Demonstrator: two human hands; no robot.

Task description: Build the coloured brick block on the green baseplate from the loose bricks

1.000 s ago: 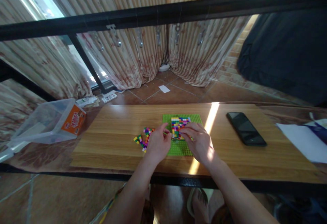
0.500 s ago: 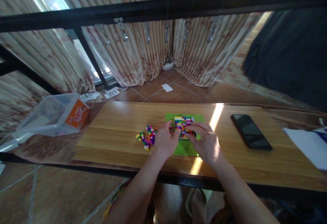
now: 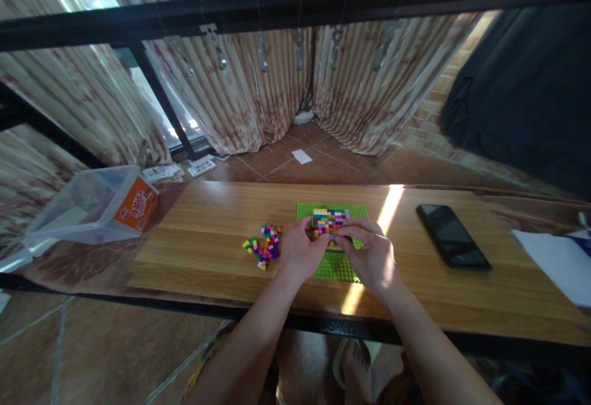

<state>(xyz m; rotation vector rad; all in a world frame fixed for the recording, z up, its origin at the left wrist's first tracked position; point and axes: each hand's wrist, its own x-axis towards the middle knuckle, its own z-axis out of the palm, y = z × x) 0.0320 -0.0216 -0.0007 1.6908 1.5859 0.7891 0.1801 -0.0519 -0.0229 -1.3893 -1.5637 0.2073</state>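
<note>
A block of small multicoloured building bricks sits on a green studded baseplate. My left hand is at the left side of the block, its thumb and fingers bent against the bricks. From the right, my right hand reaches in with thumb and fingertips pinched together at the lower part of the block. Both thumbs come close to each other there. The hands cover the lower edge of the block, and single bricks under the fingertips are hard to make out. Left of my left hand lies a loose pile of bricks.
A black phone lies on the wooden table, with white paper at the right. On the left stands a clear plastic box with an orange label. A dark metal bar with hooks crosses above.
My right fingertips have closed in a little on the bricks, and more of the block's front shows. The whole view has shifted slightly. The loose pile looks the same.
</note>
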